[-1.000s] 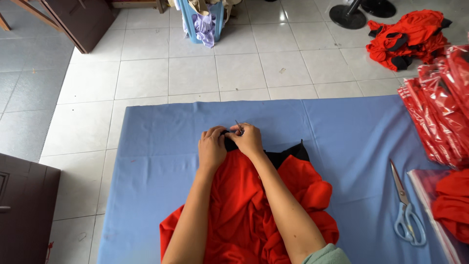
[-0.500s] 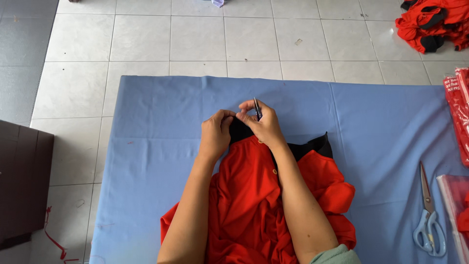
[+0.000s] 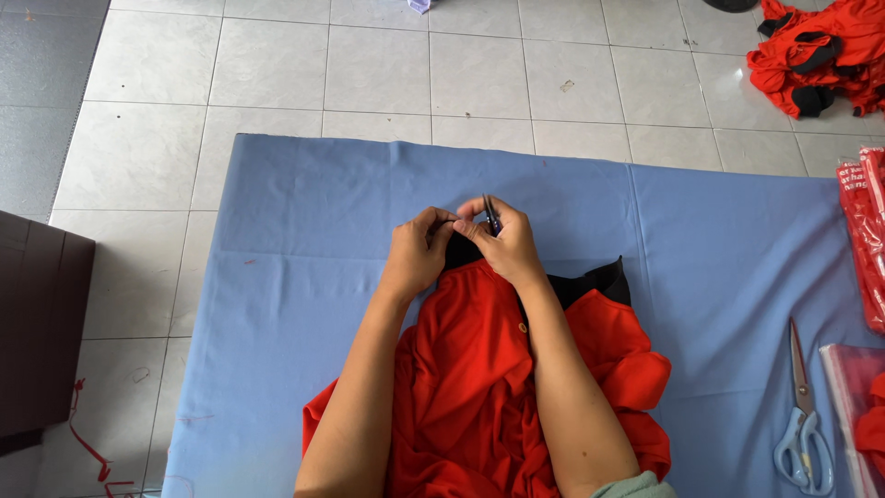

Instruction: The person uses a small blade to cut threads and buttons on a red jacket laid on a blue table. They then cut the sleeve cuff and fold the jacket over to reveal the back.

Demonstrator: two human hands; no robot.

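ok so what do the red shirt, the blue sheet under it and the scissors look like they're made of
Red shirt: soft knit-looking fabric, matte, falling in loose folds; black trim at the collar.
Blue sheet: thin woven-looking cloth, matte, with faint creases, spread flat on the tiled floor.
Scissors: shiny blades, likely steel; pale blue handles that look like plastic.

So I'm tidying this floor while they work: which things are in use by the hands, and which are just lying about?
In use:
- left hand and right hand, both at the black collar
- red shirt
- small dark tool in the right hand
- blue sheet under the shirt

Lying about:
- scissors
- pile of red clothes
- red packets
- dark cabinet
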